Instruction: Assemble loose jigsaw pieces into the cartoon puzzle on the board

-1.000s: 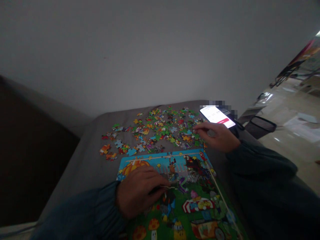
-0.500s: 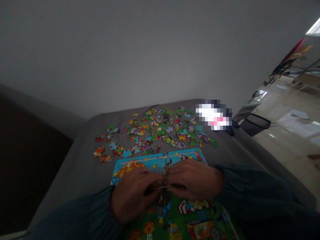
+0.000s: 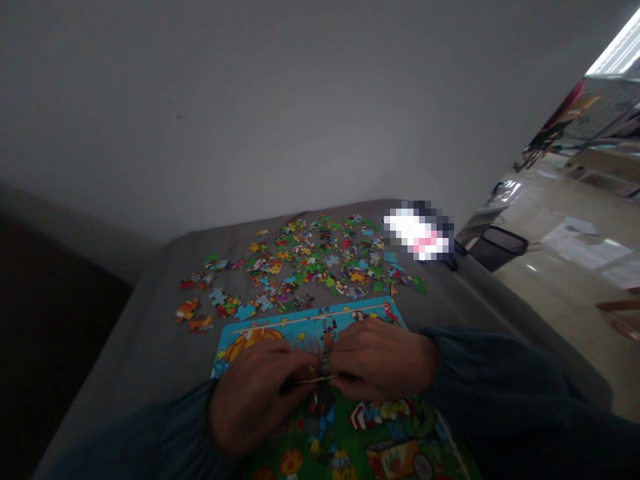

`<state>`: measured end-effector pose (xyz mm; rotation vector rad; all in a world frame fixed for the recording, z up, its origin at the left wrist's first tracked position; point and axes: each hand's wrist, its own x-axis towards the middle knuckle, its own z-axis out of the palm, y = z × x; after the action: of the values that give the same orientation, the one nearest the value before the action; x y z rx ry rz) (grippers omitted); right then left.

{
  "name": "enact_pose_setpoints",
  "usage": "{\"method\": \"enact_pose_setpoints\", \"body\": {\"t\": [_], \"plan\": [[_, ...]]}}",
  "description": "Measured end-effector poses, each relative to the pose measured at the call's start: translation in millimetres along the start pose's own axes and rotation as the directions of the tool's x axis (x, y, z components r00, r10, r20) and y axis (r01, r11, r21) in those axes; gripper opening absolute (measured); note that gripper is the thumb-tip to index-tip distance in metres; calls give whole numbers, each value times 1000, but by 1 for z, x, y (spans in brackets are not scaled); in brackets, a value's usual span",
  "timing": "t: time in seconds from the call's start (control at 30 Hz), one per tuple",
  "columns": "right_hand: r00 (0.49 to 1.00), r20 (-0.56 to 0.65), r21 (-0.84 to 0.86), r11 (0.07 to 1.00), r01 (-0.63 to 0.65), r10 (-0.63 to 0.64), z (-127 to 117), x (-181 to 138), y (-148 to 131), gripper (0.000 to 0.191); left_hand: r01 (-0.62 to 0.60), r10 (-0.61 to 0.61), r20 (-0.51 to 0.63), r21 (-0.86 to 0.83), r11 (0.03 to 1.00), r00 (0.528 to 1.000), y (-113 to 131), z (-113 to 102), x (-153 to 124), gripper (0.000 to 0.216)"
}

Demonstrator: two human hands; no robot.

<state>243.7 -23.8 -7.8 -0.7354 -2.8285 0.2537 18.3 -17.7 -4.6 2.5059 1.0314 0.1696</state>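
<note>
A colourful puzzle picture board [image 3: 280, 328] lies on the grey surface [image 3: 150, 333] in front of me. My left hand [image 3: 255, 397] and my right hand [image 3: 383, 360] meet over its middle, fingers curled, both pinching a small puzzle piece [image 3: 325, 367] between their fingertips. Several loose puzzle pieces [image 3: 310, 263] are scattered on the grey surface beyond the board. Both arms wear dark sleeves.
A lit phone [image 3: 417, 233] lies at the far right corner of the grey surface. A pale wall rises behind. To the right, a glossy floor holds a dark bin [image 3: 497, 247]. The left side is dark.
My right hand left the loose pieces near the phone and came back to join my left hand over the board. The view has shifted slightly.
</note>
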Motion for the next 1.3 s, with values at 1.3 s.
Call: {"method": "enact_pose_setpoints", "body": {"t": [1.3], "plan": [[998, -65, 41, 999, -6, 8, -8, 0, 1, 21, -192, 180, -228, -34, 981, 957, -1, 1, -1, 11]]}}
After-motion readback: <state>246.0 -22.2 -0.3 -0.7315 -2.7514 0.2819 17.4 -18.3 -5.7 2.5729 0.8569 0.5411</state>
